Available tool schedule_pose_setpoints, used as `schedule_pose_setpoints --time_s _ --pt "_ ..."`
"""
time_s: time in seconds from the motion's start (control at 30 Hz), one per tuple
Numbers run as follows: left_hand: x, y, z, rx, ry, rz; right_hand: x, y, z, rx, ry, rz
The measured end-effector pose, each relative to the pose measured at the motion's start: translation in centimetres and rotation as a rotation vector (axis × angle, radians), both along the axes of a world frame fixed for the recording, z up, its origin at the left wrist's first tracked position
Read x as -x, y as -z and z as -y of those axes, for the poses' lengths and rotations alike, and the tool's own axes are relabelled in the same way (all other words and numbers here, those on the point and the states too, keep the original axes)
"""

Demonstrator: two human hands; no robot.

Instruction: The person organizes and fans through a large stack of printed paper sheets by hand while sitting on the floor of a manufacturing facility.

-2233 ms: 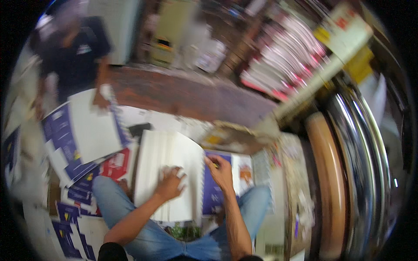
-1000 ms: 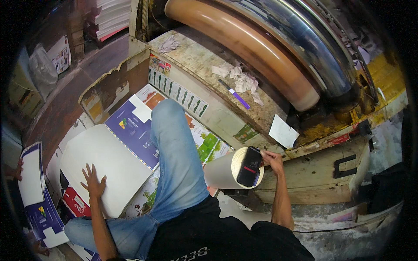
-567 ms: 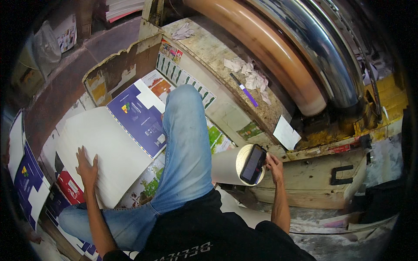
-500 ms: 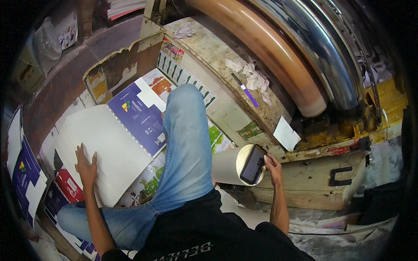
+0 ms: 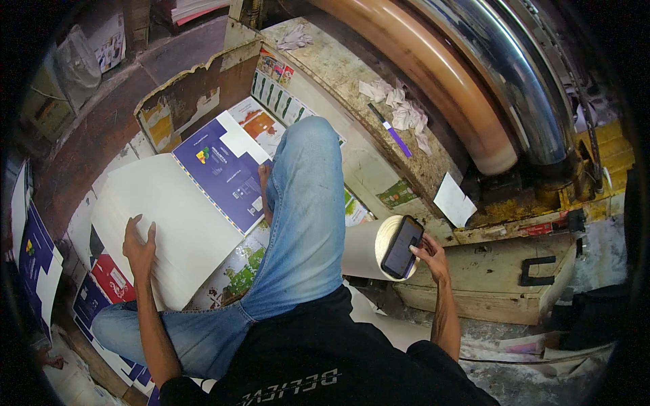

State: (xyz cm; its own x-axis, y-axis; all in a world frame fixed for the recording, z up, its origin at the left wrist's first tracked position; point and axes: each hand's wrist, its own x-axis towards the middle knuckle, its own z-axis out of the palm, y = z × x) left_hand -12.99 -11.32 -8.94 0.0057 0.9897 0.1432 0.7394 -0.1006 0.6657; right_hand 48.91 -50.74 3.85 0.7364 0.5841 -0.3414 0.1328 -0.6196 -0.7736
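Logged free room right of the left hand (image 5: 140, 254), over the white sheets (image 5: 183, 210), as far as the bent knee (image 5: 308, 145), which blocked my direct way to the right hand (image 5: 431, 256). Left of its phone (image 5: 403, 247) grip, a pale roll (image 5: 360, 250) obstructed; ahead, the ledge (image 5: 338, 64) did.

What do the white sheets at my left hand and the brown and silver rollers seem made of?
Large flat white sheets: probably matt paper or thin card; dull faces, thin layered edges.
Long silver roller: probably polished metal, given its mirror highlights.
Long brown roller: glossy, perhaps rubber or plastic; sheen alone can't settle it.
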Motion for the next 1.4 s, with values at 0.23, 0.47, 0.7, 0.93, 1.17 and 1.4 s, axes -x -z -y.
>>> schedule_pose_setpoints --time_s 0.23,0.47,0.7,0.93,1.17,1.4 --pt "-0.1 -0.4 0.2 0.034 0.000 -0.009 0.3 0.8 0.2 -0.037 0.070 -0.022" --pt "0.0 -0.7 0.8 0.021 0.000 0.013 0.6 0.7 0.1 -0.045 0.020 0.032" --pt "1.0 0.0 1.5 0.050 -0.009 -0.013 -3.6 1.9 0.9 -0.189 0.198 0.170" --pt "2.0 2.2 0.9 -0.034 -0.159 -0.015 -0.3 -8.2 -13.4 -0.411 0.101 0.585" --pt "2.5 0.3 0.3 0.045 -0.367 -0.119 21.0 -12.5 -35.0 -0.889 -0.583 0.395" --pt "2.8 1.3 1.1 0.206 -0.495 -0.093 37.9 9.6 -47.2 -0.364 -1.020 0.187"
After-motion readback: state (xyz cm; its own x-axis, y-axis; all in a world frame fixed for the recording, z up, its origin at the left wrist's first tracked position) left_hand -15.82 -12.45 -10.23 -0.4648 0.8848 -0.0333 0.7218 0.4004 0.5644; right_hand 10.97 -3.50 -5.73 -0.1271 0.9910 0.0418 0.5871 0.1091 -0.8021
